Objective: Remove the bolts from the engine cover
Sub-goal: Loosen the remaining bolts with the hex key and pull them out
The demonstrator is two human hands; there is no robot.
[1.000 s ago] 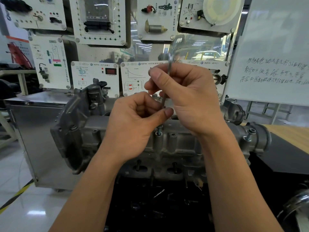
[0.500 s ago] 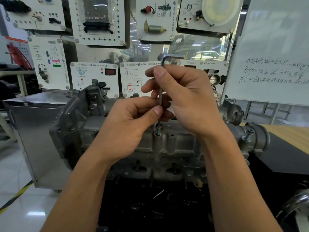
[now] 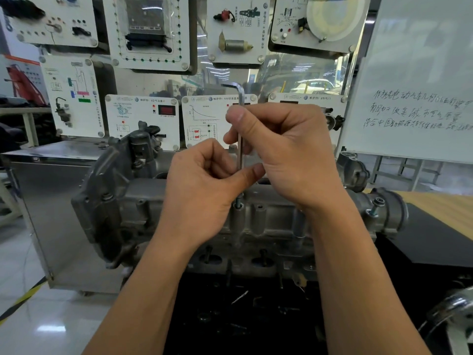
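A grey cast engine cover (image 3: 271, 221) lies across the middle of the view. A bolt (image 3: 239, 202) stands partly raised from its boss near the cover's front edge. An L-shaped hex key (image 3: 240, 147) stands upright in that bolt, its short arm pointing left at the top. My right hand (image 3: 284, 149) pinches the key's upper shaft between thumb and fingers. My left hand (image 3: 204, 190) grips the lower shaft just above the bolt, thumb pressed against it. Another raised bolt (image 3: 375, 207) stands at the cover's right end.
Training panels (image 3: 143, 119) with gauges hang behind the engine. A whiteboard (image 3: 419, 80) stands at the right. A steel cabinet (image 3: 48, 201) sits to the left, a wooden bench top (image 3: 440, 208) to the right. Dark engine parts with studs (image 3: 262, 257) lie below the cover.
The hex key has turned: its short arm, pointing right half a second ago, now points left. Both hands stay on the shaft, with the fingers shifted.
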